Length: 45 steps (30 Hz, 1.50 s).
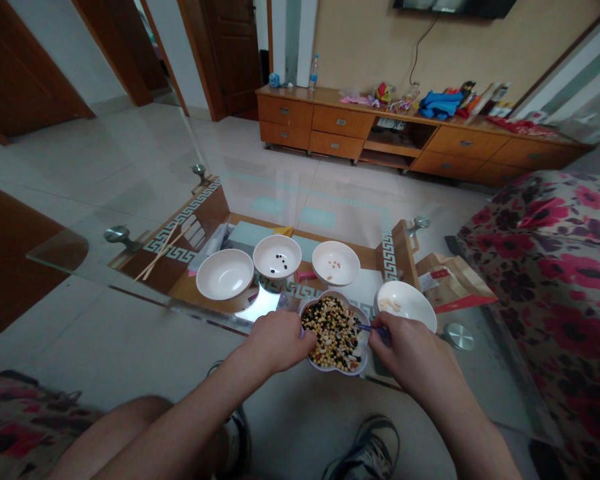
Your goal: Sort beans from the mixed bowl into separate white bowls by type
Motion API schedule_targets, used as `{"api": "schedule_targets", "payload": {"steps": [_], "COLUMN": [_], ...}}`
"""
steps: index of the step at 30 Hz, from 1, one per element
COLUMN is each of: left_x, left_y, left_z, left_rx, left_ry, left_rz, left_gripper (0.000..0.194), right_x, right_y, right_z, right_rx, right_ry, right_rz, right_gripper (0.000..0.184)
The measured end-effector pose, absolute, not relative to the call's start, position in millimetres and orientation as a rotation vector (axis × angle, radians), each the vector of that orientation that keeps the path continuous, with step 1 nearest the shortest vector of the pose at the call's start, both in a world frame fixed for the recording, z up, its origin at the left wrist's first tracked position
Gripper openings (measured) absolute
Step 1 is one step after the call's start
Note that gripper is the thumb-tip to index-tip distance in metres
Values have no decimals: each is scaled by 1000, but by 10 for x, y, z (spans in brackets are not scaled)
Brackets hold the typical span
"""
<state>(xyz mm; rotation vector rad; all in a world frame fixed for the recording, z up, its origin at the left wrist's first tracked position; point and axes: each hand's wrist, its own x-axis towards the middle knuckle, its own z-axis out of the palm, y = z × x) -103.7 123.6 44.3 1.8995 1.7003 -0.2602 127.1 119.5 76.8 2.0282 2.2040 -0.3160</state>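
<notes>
A scalloped white dish (363,353) full of mixed beans and nuts (333,333) sits near the glass table's front edge. My left hand (280,341) is closed on its left rim, thumb over the edge. From the right, my right hand (405,347) pinches a slim blue-purple tool (364,327), its tip among the beans; I cannot tell its exact kind. Behind stand a bare white bowl (225,275), a bowl with several black beans (277,257) and a bowl with several pale brown pieces (336,263). Beside my right hand, another bowl (413,308) has several cream pieces.
Wooden chopsticks (163,253) lie at the left of the glass table (100,247). A paper bag (453,280) stands right of the bowls. A flowered sofa cover (560,267) borders the right side. A wooden cabinet (340,123) lines the far wall.
</notes>
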Motion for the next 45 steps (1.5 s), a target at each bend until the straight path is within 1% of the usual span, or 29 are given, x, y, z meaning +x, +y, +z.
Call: {"api": "schedule_targets", "payload": {"steps": [5,18,27,34,45], "left_x": [-1025,-1029,-1029,-1037,-1035], "left_y": [1237,1236,1231,1227,1233], "left_z": [460,482,501,470,482], "left_rx": [1906,1899,1906,1920,1914], "left_ry": [1704,1692,1699,1699,1695], "left_rz": [-279,-283,-274,-266,-273], "left_gripper": [48,50,50,50,51], "right_x": [1290,1280,1265,1231,1198], "right_y": [1190,1199,1190,1200,1206], "right_z": [718,748,805,820,747], "right_rx": [2039,2063,2124,2166,2150], "right_ry": [2301,2316,2179,2068,2070], "right_rz": [-341,-462,-331,-300,-399], "right_gripper": [23,25,25,25,25]}}
